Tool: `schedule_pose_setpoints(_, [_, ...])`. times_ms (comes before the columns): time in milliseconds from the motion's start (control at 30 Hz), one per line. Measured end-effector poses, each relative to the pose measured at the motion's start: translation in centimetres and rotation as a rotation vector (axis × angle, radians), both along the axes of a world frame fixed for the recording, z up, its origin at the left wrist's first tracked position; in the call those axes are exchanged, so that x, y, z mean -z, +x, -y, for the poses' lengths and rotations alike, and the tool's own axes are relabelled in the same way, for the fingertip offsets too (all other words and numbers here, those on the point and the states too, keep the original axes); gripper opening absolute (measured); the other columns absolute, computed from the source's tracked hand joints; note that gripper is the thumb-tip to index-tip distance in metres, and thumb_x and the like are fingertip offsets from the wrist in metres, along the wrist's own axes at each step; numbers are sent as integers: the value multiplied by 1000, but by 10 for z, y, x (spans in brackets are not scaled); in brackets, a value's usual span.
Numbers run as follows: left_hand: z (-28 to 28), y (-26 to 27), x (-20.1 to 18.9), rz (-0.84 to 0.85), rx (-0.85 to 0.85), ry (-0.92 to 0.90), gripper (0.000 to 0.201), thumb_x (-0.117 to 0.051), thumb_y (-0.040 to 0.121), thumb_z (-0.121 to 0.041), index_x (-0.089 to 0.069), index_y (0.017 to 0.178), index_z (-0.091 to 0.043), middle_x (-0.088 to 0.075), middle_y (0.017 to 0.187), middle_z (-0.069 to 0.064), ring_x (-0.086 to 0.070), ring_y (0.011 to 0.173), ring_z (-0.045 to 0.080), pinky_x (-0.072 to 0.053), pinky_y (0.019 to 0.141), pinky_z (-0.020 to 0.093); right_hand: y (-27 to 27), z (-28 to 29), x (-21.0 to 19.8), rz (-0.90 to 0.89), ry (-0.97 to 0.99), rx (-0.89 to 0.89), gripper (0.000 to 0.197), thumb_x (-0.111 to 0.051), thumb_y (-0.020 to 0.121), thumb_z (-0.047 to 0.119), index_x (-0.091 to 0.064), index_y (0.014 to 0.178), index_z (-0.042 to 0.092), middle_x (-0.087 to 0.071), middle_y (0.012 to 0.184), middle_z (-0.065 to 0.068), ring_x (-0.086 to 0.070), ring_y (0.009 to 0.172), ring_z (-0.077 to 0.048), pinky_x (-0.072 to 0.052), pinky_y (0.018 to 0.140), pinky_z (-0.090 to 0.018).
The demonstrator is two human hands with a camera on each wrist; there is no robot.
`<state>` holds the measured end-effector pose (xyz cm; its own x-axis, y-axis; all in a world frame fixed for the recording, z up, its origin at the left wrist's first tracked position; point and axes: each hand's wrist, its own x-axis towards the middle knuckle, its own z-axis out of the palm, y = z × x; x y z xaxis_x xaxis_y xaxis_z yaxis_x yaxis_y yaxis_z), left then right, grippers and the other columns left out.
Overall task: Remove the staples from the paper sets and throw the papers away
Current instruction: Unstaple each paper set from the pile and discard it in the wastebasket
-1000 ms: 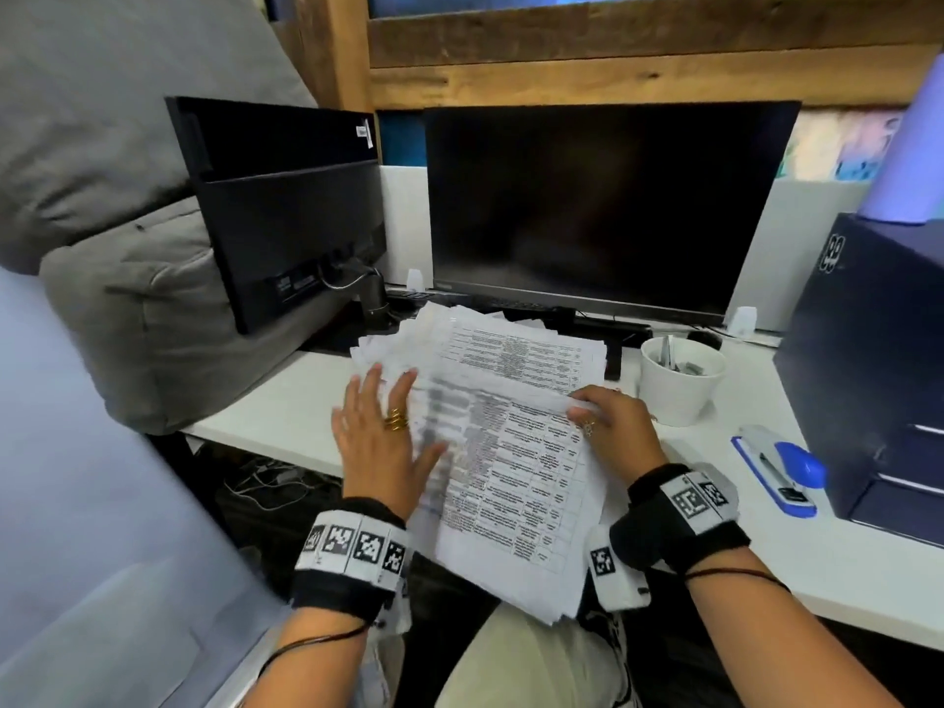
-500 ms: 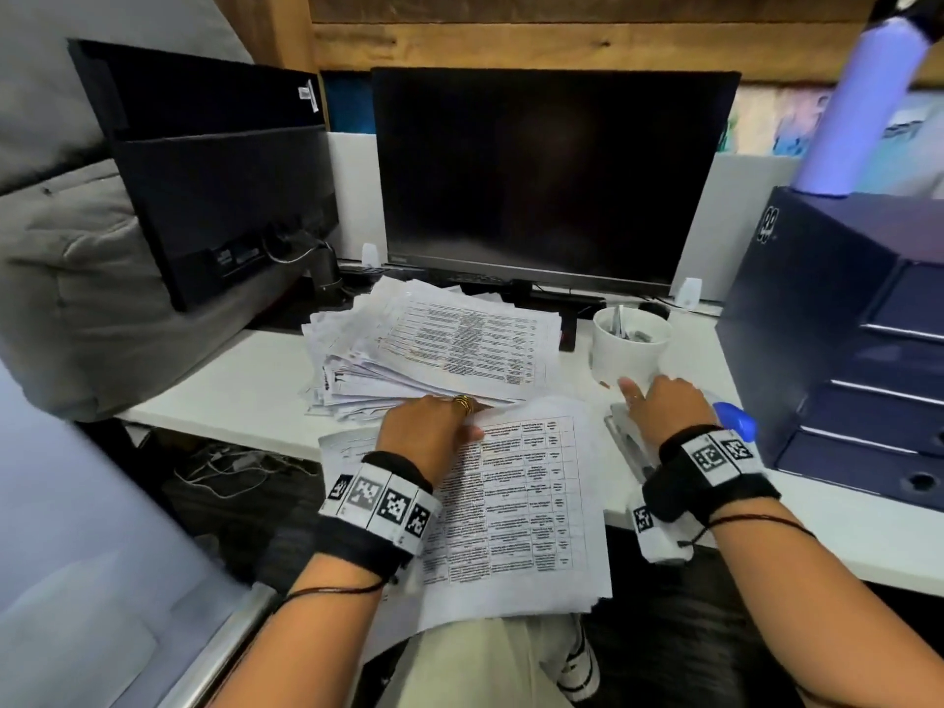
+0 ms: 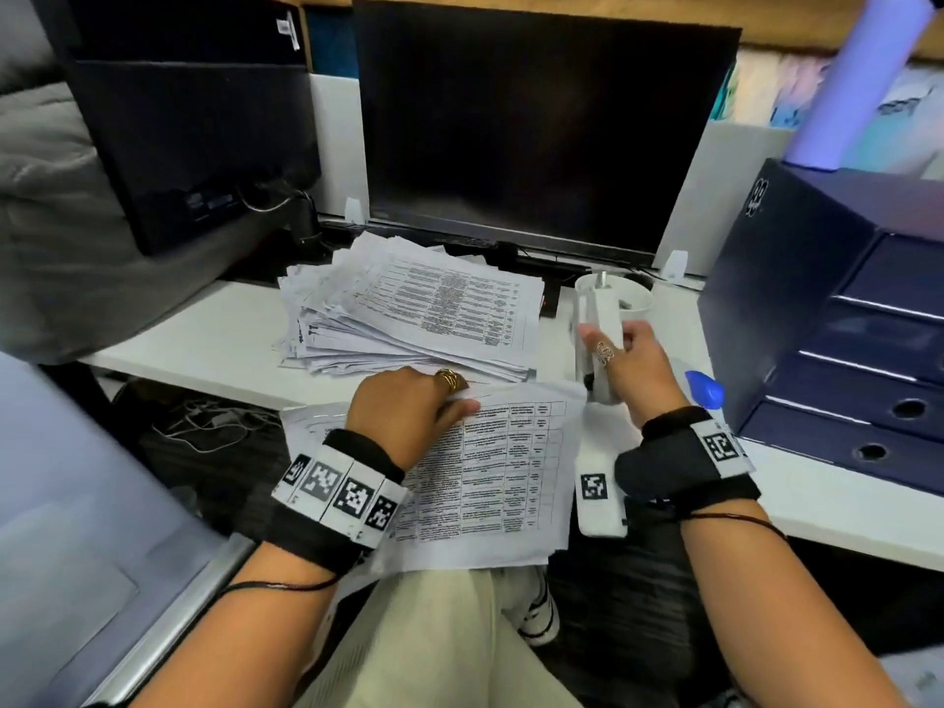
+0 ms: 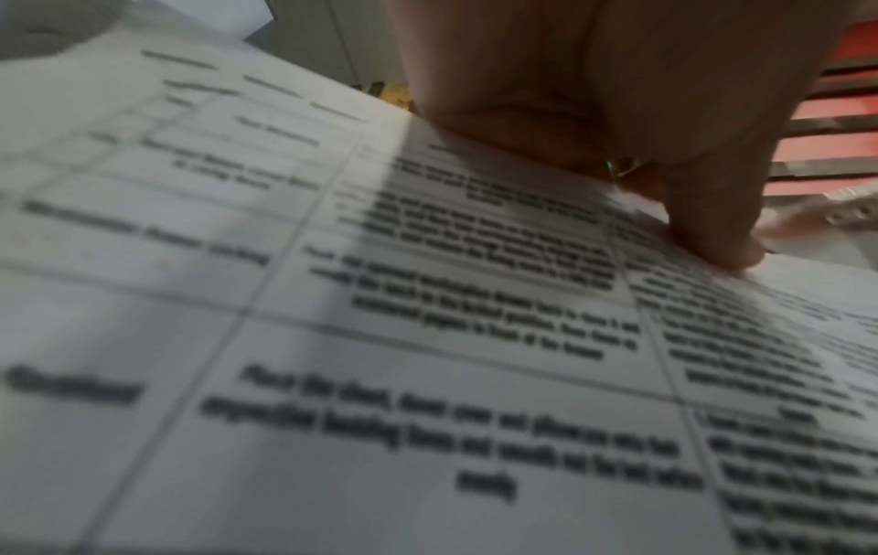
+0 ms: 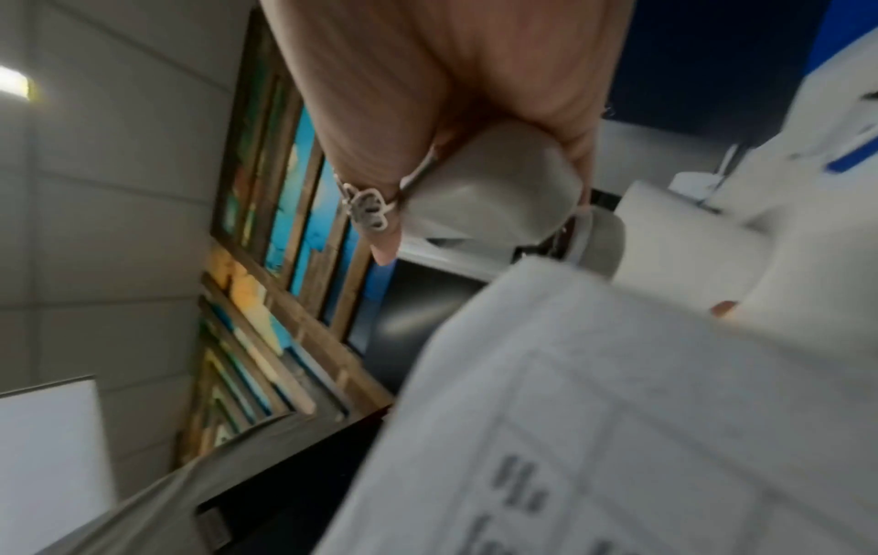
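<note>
Right hand (image 3: 631, 365) from our head view: curled round a white stapler-like tool (image 3: 600, 344), lifted beside the paper set (image 3: 490, 472) our left hand (image 3: 408, 406) pins at the desk (image 3: 219, 339) edge. A big pile (image 3: 408, 309) waits behind; most work remains. Left wrist: thumb (image 4: 712, 210) pinches the sheet's top edge. Right wrist: fingers (image 5: 380, 210) wrap the tool (image 5: 489, 195), nose just beside the paper corner (image 5: 546, 300); staple not visible.

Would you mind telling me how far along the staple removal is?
Early, it seems. One paper set is pulled to the desk edge, the left hand gripping its top edge; the right hand holds a white tool. A large paper pile waits; no paper visibly thrown away.
</note>
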<state>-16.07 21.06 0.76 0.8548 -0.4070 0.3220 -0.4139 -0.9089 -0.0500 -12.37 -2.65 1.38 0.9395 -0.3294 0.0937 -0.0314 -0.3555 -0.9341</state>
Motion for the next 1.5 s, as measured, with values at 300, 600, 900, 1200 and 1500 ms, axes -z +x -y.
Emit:
schedule_pose_setpoints(300, [14,-31,-2,58,67,88,37,-28,99,-48,-56,105,-26,-65,88,-2,-61,83,20,-31,58,25,-55,-55,-16,421,130,-59,31,-51,93,13,-47,123,7,-58,97,7,-54,78,13,-43,64,0])
schedule_pose_setpoints(600, [19,-32,0,57,83,94,39,-27,98,-48,-57,103,-24,-66,89,-2,-62,84,20,-32,58,25,-58,-66,6,459,129,-59,27,-57,90,26,-55,110,8,-57,87,16,-55,73,19,-39,62,1])
schedule_pose_setpoints(900, [21,-31,1,35,74,122,42,-25,98,-48,-58,101,-22,-65,87,-1,-61,81,21,-30,57,26,-48,-72,14,470,144,-58,39,-51,85,52,-61,95,15,-66,89,5,-63,84,-5,-51,71,-13])
schedule_pose_setpoints(1200, [21,-28,4,33,86,130,43,-26,98,-50,-58,102,-22,-65,86,-2,-61,79,21,-29,56,26,-40,-67,18,362,224,-119,65,-52,75,62,-63,110,9,-69,105,-2,-65,99,-17,-51,92,-39])
schedule_pose_setpoints(1500, [26,-23,7,39,120,136,44,-26,98,-50,-60,106,-23,-65,85,-2,-61,78,20,-29,56,26,-43,-60,13,304,402,-122,65,-55,72,61,-61,116,14,-68,113,-4,-63,107,-20,-46,99,-45])
